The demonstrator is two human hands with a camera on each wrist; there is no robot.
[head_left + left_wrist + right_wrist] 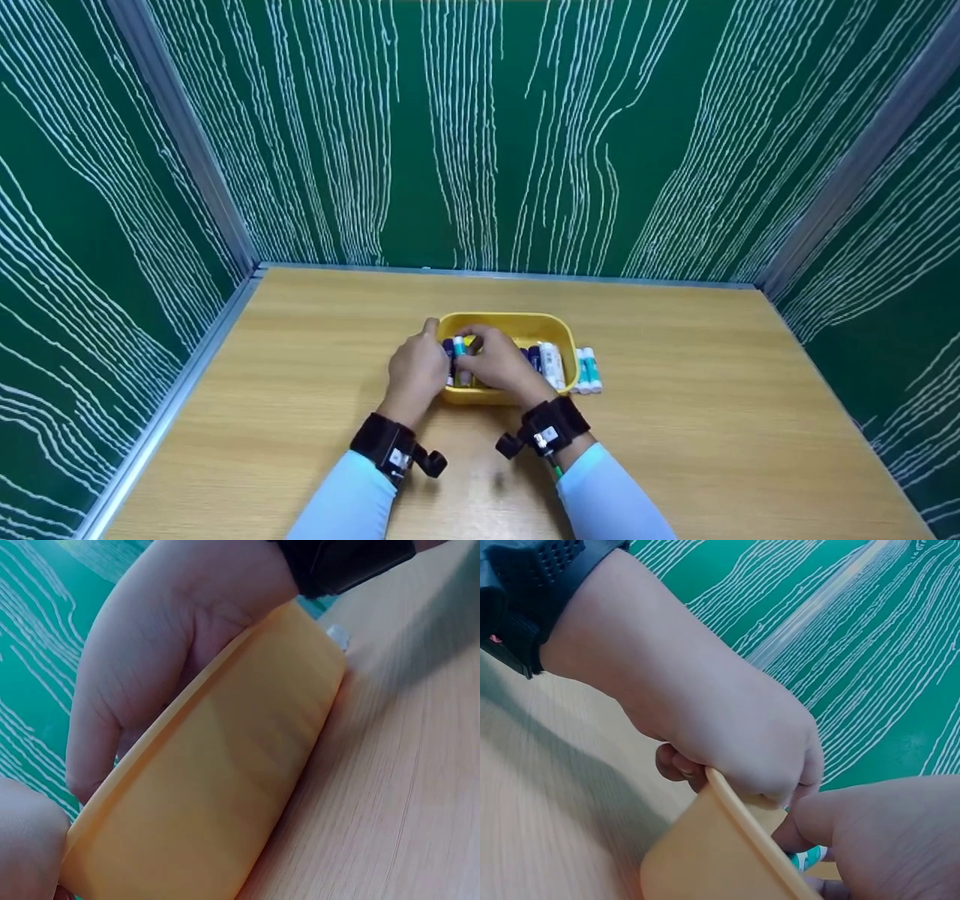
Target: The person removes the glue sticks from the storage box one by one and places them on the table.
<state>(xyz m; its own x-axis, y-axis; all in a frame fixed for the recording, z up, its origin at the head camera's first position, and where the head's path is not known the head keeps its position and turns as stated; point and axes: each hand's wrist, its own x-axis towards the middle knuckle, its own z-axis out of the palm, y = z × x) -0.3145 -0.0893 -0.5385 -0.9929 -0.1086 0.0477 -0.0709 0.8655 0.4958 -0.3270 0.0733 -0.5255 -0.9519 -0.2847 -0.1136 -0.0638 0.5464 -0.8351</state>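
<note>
Bin: yellow, on the table point(675, 442), its near wall point(480, 397) facing the person; loose sticks stand or lean inside.
Left hand point(420, 365): fingers curled over the bin's left end, gripping the rim.
Right hand point(501, 364): reaches over the near wall into the bin, thumb and fingers bent in, seeming to pinch the teal stick point(459, 346); the hand itself hides part of that hold.
Sticks: the teal stick is at the bin's left end beside a navy stick point(448, 349); white sticks point(550, 364) and another navy stick point(534, 357) are at the right end.
Outside pair point(589, 369): two teal-and-white sticks side by side on the table, just right of the bin.
Slip risk: a thin, smooth barrel could slide from a fingertip pinch, or drag its neighbour over.
Bin risk: if the left grip pulls or tips the rim, the sticks could topple, or the bin could nudge the outside pair.
Wrist risk: the right wrist, low over the near rim, could bump it.
Labels: dark print shows on a white stick, too small to read; no brand is legible.
</note>
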